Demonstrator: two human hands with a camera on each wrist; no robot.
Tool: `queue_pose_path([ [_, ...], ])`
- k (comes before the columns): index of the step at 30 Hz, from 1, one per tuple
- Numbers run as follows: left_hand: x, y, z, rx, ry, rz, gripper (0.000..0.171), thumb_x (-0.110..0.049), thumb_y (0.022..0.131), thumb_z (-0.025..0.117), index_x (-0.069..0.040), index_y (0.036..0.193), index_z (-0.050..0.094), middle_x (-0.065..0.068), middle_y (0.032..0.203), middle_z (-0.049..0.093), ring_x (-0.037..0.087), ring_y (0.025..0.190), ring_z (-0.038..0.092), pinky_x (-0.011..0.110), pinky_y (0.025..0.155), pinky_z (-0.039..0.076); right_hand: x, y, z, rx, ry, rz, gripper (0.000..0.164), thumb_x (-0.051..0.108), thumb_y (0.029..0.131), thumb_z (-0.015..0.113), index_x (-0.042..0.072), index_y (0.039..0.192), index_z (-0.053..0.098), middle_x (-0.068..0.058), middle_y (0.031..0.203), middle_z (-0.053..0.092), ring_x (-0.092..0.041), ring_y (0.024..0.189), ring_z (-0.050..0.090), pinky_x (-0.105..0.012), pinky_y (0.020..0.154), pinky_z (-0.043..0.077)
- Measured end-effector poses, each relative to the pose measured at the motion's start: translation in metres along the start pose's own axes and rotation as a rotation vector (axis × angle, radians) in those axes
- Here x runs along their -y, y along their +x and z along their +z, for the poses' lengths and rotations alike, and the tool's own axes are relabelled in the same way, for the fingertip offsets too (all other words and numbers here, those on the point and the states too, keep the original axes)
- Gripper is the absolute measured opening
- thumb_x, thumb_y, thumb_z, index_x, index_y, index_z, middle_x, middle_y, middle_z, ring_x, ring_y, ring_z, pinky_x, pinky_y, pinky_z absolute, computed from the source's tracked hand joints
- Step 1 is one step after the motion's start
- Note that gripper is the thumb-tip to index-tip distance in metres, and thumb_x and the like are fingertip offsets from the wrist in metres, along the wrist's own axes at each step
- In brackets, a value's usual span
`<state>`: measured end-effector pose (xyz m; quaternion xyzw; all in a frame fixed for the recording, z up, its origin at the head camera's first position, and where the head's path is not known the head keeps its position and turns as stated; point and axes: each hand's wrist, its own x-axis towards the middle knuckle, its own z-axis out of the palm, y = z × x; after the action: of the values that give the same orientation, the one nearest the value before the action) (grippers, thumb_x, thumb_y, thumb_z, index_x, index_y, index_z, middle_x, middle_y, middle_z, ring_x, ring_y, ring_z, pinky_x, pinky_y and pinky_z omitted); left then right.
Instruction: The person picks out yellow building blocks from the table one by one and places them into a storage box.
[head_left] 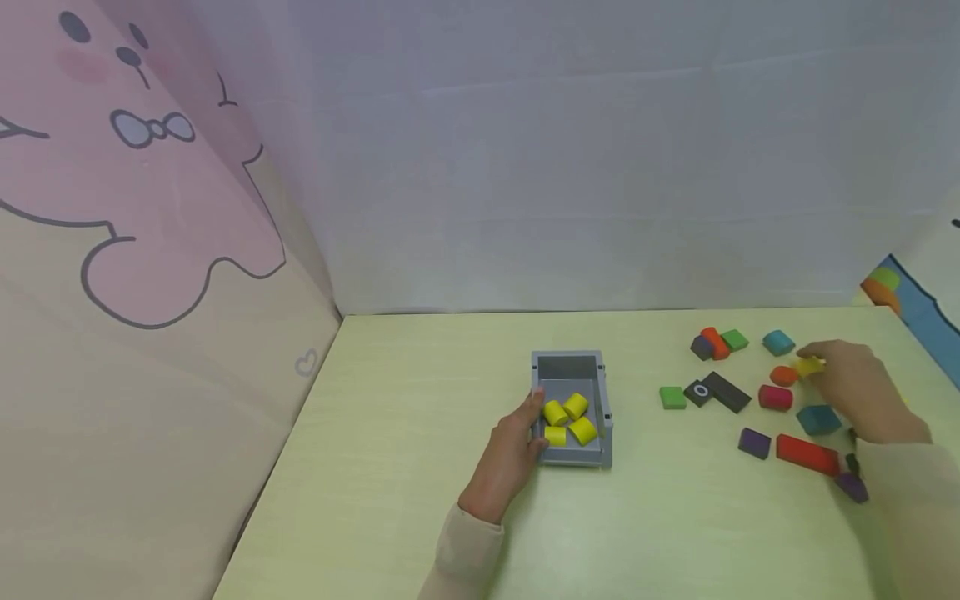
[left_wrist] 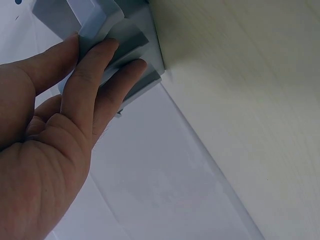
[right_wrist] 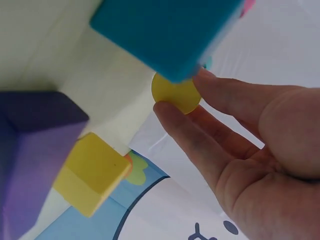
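Note:
A grey open box (head_left: 572, 458) stands near the middle of the table with several yellow cylinder blocks (head_left: 576, 406) inside. My left hand (head_left: 507, 454) grips the box's left wall; in the left wrist view the thumb and fingers pinch its grey side (left_wrist: 135, 45). Over at the right, my right hand (head_left: 858, 390) pinches a yellow cylinder block (right_wrist: 175, 94) between thumb and fingertips. Close to that hand lie an orange block (head_left: 783, 376), a teal block (head_left: 819, 420) and a red cylinder (head_left: 776, 397).
Loose blocks spread over the table's right side: a long red block (head_left: 807, 454), a purple block (head_left: 754, 443), a dark flat block (head_left: 726, 392), a green block (head_left: 672, 397) and a blue block (head_left: 778, 342). A yellow block (right_wrist: 92, 172) shows beyond the right hand. A pale curtain (head_left: 600, 167) hangs behind.

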<state>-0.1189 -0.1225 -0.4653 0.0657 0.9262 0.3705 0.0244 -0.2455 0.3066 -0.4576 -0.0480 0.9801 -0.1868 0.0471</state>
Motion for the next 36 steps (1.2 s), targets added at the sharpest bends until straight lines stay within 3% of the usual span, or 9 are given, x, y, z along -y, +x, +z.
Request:
queue_pose_path([
  [5, -0.001, 0.000, 0.000, -0.001, 0.009, 0.000, 0.073, -0.005, 0.080, 0.066, -0.015, 0.141, 0.028, 0.003, 0.143, 0.030, 0.013, 0.125, 0.028, 0.034, 0.101, 0.034, 0.001, -0.001, -0.003, -0.049, 0.000, -0.034, 0.033, -0.007, 0.079, 0.057, -0.012, 0.110, 0.050, -0.041, 0.110, 0.045, -0.042, 0.080, 0.047, -0.067, 0.076, 0.042],
  [10, -0.001, -0.001, -0.001, -0.011, 0.018, 0.015, 0.073, -0.005, 0.080, 0.066, -0.014, 0.141, 0.028, 0.004, 0.143, 0.030, 0.015, 0.125, 0.030, 0.035, 0.101, 0.035, 0.008, -0.001, -0.006, -0.057, 0.011, -0.031, 0.032, -0.006, 0.081, 0.057, -0.011, 0.111, 0.050, -0.039, 0.110, 0.046, -0.044, 0.082, 0.047, -0.065, 0.076, 0.042],
  [20, -0.002, -0.001, -0.001, -0.009, 0.026, 0.018, 0.072, -0.005, 0.081, 0.066, -0.013, 0.141, 0.028, 0.005, 0.143, 0.030, 0.016, 0.125, 0.029, 0.036, 0.101, 0.035, 0.041, -0.005, -0.017, -0.038, 0.038, -0.083, 0.037, -0.003, 0.082, 0.057, -0.007, 0.118, 0.049, -0.035, 0.109, 0.048, -0.031, 0.067, 0.047, -0.039, 0.048, 0.047],
  [23, -0.002, -0.001, -0.001, -0.004, 0.025, 0.013, 0.072, -0.005, 0.081, 0.066, -0.013, 0.141, 0.028, 0.005, 0.143, 0.029, 0.015, 0.125, 0.029, 0.035, 0.101, 0.035, 0.055, -0.006, -0.019, -0.023, 0.050, -0.109, 0.038, -0.002, 0.083, 0.058, -0.006, 0.120, 0.049, -0.035, 0.110, 0.046, -0.030, 0.067, 0.047, -0.035, 0.046, 0.047],
  [26, -0.001, -0.001, -0.001, -0.006, 0.024, 0.017, 0.072, -0.005, 0.081, 0.066, -0.012, 0.141, 0.027, 0.005, 0.143, 0.029, 0.015, 0.125, 0.029, 0.035, 0.101, 0.035, 0.069, -0.006, -0.019, -0.031, 0.061, -0.151, 0.039, -0.002, 0.081, 0.062, -0.005, 0.119, 0.051, -0.034, 0.114, 0.048, -0.038, 0.080, 0.049, -0.047, 0.062, 0.053],
  [30, 0.000, -0.002, 0.000, -0.009, 0.017, 0.022, 0.072, -0.005, 0.081, 0.066, -0.013, 0.141, 0.027, 0.005, 0.144, 0.029, 0.015, 0.125, 0.028, 0.035, 0.101, 0.035, 0.085, -0.004, -0.017, -0.048, 0.074, -0.205, 0.040, -0.003, 0.080, 0.064, -0.004, 0.118, 0.053, -0.032, 0.115, 0.051, -0.045, 0.095, 0.048, -0.062, 0.078, 0.045],
  [36, 0.000, -0.002, 0.001, -0.026, 0.037, 0.047, 0.073, -0.004, 0.080, 0.066, -0.012, 0.141, 0.027, 0.007, 0.143, 0.030, 0.016, 0.125, 0.030, 0.036, 0.100, 0.036, 0.100, -0.005, -0.013, -0.062, 0.099, -0.248, 0.037, -0.002, 0.080, 0.063, -0.003, 0.116, 0.055, -0.030, 0.113, 0.053, -0.045, 0.099, 0.048, -0.063, 0.080, 0.043],
])
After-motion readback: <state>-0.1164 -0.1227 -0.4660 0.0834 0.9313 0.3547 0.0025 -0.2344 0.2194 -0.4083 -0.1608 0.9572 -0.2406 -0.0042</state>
